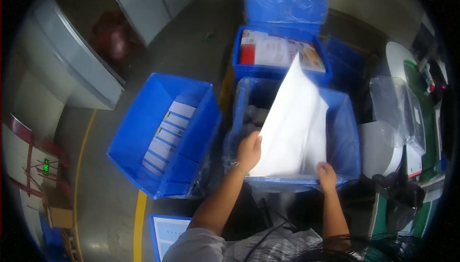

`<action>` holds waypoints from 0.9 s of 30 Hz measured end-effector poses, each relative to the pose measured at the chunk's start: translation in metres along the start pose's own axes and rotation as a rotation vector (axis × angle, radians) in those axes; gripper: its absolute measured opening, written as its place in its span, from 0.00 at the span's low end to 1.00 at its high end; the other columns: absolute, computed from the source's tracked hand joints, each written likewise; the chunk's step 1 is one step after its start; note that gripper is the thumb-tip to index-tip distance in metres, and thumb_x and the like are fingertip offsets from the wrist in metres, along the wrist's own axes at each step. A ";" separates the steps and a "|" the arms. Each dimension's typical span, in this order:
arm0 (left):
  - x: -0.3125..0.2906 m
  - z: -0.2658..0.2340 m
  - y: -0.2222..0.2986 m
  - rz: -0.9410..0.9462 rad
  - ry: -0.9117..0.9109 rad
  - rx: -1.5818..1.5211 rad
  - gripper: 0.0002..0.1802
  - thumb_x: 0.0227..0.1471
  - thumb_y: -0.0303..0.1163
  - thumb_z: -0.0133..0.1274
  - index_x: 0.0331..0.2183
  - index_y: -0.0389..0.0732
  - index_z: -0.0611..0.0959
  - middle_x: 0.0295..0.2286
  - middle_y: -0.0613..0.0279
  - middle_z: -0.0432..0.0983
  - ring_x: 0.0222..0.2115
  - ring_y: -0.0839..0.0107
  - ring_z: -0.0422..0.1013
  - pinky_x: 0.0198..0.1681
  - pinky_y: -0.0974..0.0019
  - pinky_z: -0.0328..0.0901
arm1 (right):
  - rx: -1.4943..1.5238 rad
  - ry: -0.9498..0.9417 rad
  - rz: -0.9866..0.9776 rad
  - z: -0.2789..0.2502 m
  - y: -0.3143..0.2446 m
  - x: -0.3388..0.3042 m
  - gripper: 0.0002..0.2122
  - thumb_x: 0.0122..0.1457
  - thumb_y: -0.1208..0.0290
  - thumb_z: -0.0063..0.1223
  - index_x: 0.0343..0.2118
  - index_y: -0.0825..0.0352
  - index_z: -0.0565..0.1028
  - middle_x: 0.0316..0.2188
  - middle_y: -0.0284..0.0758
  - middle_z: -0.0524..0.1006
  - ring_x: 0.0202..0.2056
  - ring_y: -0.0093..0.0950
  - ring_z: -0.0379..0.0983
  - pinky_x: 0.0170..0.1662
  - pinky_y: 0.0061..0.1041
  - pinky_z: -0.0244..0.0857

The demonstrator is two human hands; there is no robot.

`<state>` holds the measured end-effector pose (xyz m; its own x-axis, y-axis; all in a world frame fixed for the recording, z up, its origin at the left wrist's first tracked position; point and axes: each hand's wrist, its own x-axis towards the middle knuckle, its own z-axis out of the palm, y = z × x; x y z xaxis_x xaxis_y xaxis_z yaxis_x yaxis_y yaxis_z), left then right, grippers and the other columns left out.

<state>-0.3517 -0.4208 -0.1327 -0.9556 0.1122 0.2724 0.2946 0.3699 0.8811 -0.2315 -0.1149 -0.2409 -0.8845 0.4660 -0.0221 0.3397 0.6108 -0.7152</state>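
Currently pinching a white sheet (292, 123) by the left edge with the left hand (249, 153), with the right hand (327, 176) curled at its lower right corner; cannot tell if closed on sheet or rim. Held upright ahead of both hands, over a plastic-lined blue bin (346, 130). Noted left of the hands: a blue tub (146, 111) of white packs (168, 136); farther ahead, a blue crate (254, 71) of printed paper (275, 49).

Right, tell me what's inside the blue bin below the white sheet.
Some pale, blurry items show at the left inside the blue bin; the white sheet covers much of the rest, so what lies there is hidden.
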 end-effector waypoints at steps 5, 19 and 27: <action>-0.027 -0.094 -0.030 -0.262 0.242 -0.270 0.14 0.53 0.37 0.47 0.34 0.34 0.75 0.25 0.61 0.73 0.26 0.72 0.67 0.32 0.67 0.62 | 0.436 0.091 0.368 -0.002 -0.036 0.031 0.34 0.52 0.57 0.53 0.55 0.75 0.54 0.50 0.45 0.64 0.50 0.33 0.60 0.54 0.27 0.50; -0.211 -0.261 -0.187 -0.568 1.028 0.408 0.36 0.39 0.40 0.61 0.47 0.32 0.66 0.40 0.48 0.69 0.40 0.53 0.67 0.41 0.61 0.64 | 0.699 -0.230 0.129 0.059 -0.019 0.041 0.23 0.51 0.77 0.50 0.51 0.72 0.62 0.46 0.39 0.69 0.47 0.31 0.66 0.51 0.25 0.56; -0.233 -0.273 -0.297 -1.021 0.881 -0.478 0.24 0.35 0.30 0.58 0.39 0.30 0.75 0.30 0.54 0.75 0.30 0.63 0.72 0.32 0.63 0.68 | 0.815 -0.302 0.110 0.041 -0.007 0.019 0.22 0.53 0.77 0.48 0.51 0.75 0.61 0.48 0.42 0.67 0.47 0.32 0.65 0.51 0.27 0.56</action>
<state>-0.2160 -0.8089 -0.3521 -0.4851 -0.6733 -0.5580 -0.3673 -0.4222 0.8287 -0.2642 -0.1368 -0.2649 -0.9463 0.2353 -0.2218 0.1957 -0.1295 -0.9721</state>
